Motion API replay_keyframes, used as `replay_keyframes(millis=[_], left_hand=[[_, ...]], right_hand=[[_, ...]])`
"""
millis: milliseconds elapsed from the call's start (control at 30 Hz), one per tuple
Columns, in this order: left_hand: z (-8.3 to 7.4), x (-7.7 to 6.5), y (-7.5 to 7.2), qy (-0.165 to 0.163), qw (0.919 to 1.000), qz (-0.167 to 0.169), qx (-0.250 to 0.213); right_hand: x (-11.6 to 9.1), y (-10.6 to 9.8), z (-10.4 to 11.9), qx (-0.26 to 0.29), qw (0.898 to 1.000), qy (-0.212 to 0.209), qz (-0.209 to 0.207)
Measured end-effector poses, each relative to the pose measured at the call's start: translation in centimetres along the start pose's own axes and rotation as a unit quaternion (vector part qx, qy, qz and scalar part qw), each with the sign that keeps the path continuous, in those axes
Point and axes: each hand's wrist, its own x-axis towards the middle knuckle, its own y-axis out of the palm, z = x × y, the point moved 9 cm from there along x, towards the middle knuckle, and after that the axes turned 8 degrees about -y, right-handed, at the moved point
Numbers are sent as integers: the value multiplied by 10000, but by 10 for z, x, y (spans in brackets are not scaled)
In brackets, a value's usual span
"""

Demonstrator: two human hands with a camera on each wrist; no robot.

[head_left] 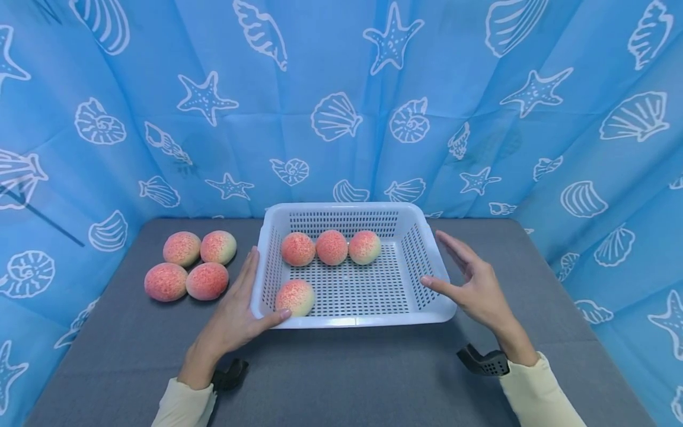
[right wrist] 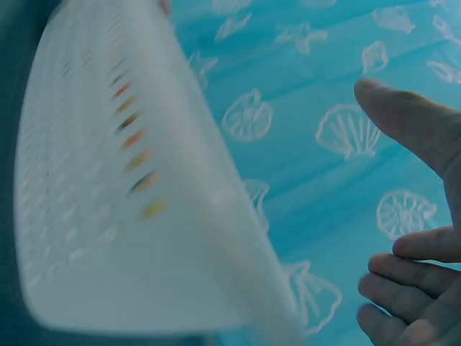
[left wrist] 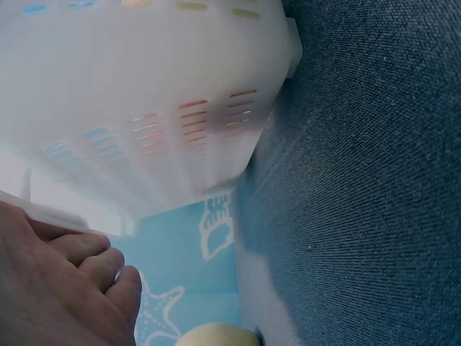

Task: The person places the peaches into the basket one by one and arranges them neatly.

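A white slotted plastic basket (head_left: pixel 352 321) stands on the grey cloth. Inside it, three toy-like peaches (head_left: pixel 332 248) line up towards the back, and a single peach (head_left: pixel 295 298) sits at the front left corner. My left hand (head_left: pixel 235 317) lies along the basket's left side with straight fingers, its thumb reaching over the front left rim. In the left wrist view its fingers (left wrist: pixel 101 268) are right at the rim. Off the basket's right side, my right hand (head_left: pixel 475 290) is spread, thumb apart from the fingers, holding nothing; a gap separates it from the basket (right wrist: pixel 166 274) in the right wrist view.
Several more peaches (head_left: pixel 207 281) are clustered on the table (head_left: pixel 341 379) left of the basket, near my left fingers. A blue curtain (head_left: pixel 341 160) with white shells and starfish hangs behind the table and along both sides. Each wrist wears a black strap (head_left: pixel 484 362).
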Motion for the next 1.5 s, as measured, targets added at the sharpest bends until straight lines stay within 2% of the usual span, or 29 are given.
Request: replay_keyframes(millis=[167, 333, 633, 767, 1000, 1500], left_hand=[[1, 1, 1, -90, 9999, 69, -11], [2, 1, 1, -86, 9999, 80, -48], [1, 1, 0, 18, 9999, 42, -94], [1, 1, 0, 21, 10000, 34, -43], [2, 1, 1, 8, 10000, 63, -8], [1, 1, 0, -26, 10000, -4, 0]], right_hand=[[-19, 3, -21, -576, 9970, 493, 138], [-28, 13, -34, -473, 9939, 828, 559], [-33, 29, -34, -105, 9943, 490, 937], [-36, 34, -37, 144, 9929, 535, 1052], [-39, 37, -44, 394, 9912, 781, 992], [-40, 39, -49, 515, 9908, 810, 952]])
